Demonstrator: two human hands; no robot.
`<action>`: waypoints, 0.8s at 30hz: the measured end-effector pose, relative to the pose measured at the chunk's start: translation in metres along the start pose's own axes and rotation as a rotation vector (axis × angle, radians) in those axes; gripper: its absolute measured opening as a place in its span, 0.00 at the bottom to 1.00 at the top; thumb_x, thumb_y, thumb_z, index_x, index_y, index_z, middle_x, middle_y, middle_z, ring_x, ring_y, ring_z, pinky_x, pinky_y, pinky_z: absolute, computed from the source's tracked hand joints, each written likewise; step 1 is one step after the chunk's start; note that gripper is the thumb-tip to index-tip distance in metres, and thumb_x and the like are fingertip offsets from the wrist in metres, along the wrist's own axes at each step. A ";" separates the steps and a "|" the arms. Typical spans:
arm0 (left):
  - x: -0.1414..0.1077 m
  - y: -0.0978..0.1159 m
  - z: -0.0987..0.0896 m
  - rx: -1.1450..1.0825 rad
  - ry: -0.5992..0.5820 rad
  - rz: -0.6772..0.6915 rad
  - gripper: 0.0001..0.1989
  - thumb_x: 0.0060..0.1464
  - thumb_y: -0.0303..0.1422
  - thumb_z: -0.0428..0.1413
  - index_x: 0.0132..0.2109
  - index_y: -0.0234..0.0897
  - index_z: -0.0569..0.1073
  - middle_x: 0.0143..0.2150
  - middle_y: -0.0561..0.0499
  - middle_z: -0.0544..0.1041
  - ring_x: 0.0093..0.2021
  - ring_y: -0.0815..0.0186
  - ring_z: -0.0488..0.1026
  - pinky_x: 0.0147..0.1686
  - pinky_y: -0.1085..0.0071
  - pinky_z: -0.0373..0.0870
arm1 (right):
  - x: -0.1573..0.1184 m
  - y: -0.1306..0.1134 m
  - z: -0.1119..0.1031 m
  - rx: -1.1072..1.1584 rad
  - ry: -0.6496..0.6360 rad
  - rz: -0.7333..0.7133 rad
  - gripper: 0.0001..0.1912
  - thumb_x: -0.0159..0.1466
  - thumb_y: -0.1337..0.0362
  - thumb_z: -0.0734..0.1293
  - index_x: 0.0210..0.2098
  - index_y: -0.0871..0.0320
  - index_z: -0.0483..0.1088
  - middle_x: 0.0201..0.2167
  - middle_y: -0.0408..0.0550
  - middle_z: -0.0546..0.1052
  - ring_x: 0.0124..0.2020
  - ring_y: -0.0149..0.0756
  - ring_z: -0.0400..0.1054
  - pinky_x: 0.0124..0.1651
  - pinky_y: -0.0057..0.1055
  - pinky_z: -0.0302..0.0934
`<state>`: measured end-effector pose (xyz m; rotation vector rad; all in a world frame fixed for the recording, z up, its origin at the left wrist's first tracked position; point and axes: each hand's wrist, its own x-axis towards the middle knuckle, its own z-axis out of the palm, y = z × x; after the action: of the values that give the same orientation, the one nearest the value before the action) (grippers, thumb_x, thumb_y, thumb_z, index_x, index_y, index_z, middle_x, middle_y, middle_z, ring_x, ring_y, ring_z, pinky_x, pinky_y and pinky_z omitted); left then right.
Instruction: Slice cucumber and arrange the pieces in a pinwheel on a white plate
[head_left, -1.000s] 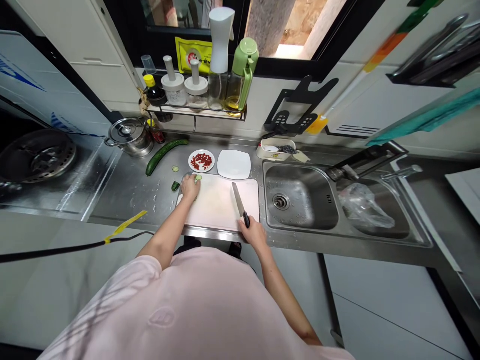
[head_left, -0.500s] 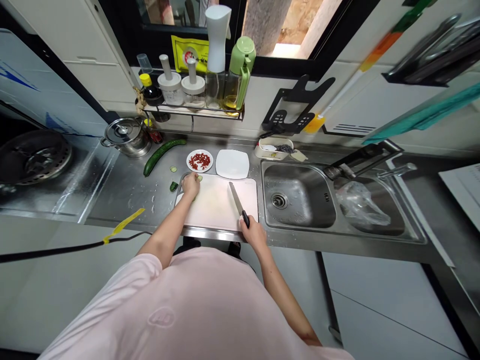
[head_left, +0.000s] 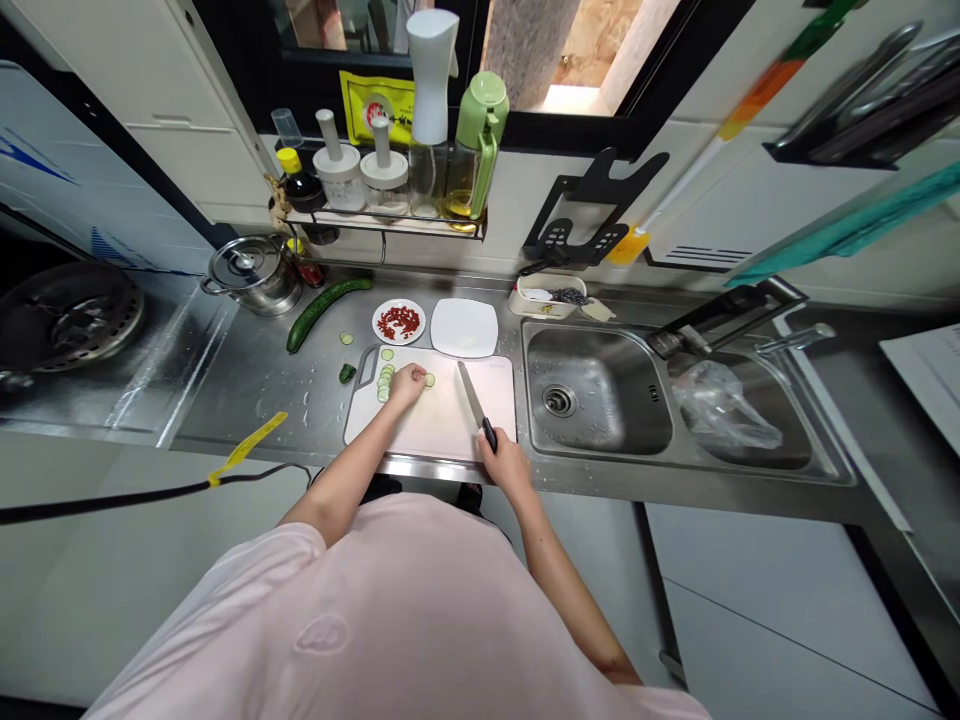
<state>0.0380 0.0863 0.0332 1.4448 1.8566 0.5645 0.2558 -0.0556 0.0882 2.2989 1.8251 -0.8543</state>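
My left hand (head_left: pixel 406 387) is over the left half of the white cutting board (head_left: pixel 450 430), its fingers pinched at a round cucumber slice (head_left: pixel 430 380). Beside that hand, on its left, several cucumber slices (head_left: pixel 385 383) lie in an overlapping row on the board. Wrapped round the black handle of a kitchen knife (head_left: pixel 474 402), my right hand (head_left: pixel 506 463) rests at the board's lower right. The blade lies across the board and points away from me. Off the board to the left are a cucumber end piece (head_left: pixel 347 373) and one slice (head_left: pixel 346 338).
Behind the board are a plate of chopped red chili (head_left: pixel 399 322) and a white plate (head_left: pixel 464 328). A long cucumber (head_left: pixel 326 310) lies near a steel pot (head_left: pixel 255 275). To the right is a sink (head_left: pixel 600 390); a seasoning rack (head_left: pixel 386 222) hangs above the counter.
My left hand has moved right and slightly toward me with the cucumber slice, uncovering the row of slices and the board's handle. My right hand and the knife have hardly moved.
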 end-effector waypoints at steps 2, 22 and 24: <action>-0.001 -0.001 0.003 0.013 -0.001 0.006 0.09 0.46 0.29 0.55 0.37 0.39 0.74 0.31 0.53 0.76 0.33 0.68 0.72 0.32 0.74 0.63 | 0.000 0.000 0.000 0.000 0.000 0.000 0.26 0.67 0.46 0.49 0.53 0.55 0.63 0.41 0.53 0.75 0.43 0.40 0.69 0.40 0.29 0.55; -0.005 -0.010 0.010 0.131 0.124 0.098 0.14 0.49 0.31 0.54 0.45 0.38 0.71 0.34 0.50 0.74 0.37 0.64 0.71 0.37 0.72 0.63 | -0.001 -0.001 0.004 0.024 0.055 -0.016 0.28 0.67 0.45 0.47 0.54 0.54 0.63 0.39 0.53 0.76 0.41 0.41 0.69 0.39 0.29 0.54; -0.004 -0.012 0.010 0.119 0.128 0.095 0.14 0.49 0.31 0.54 0.45 0.37 0.71 0.34 0.50 0.74 0.37 0.65 0.71 0.37 0.72 0.63 | -0.006 -0.001 0.004 0.015 0.064 -0.058 0.28 0.67 0.45 0.47 0.54 0.54 0.62 0.39 0.52 0.76 0.40 0.41 0.70 0.38 0.29 0.54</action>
<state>0.0381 0.0787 0.0194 1.6146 1.9572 0.6138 0.2523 -0.0621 0.0884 2.3193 1.9265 -0.8130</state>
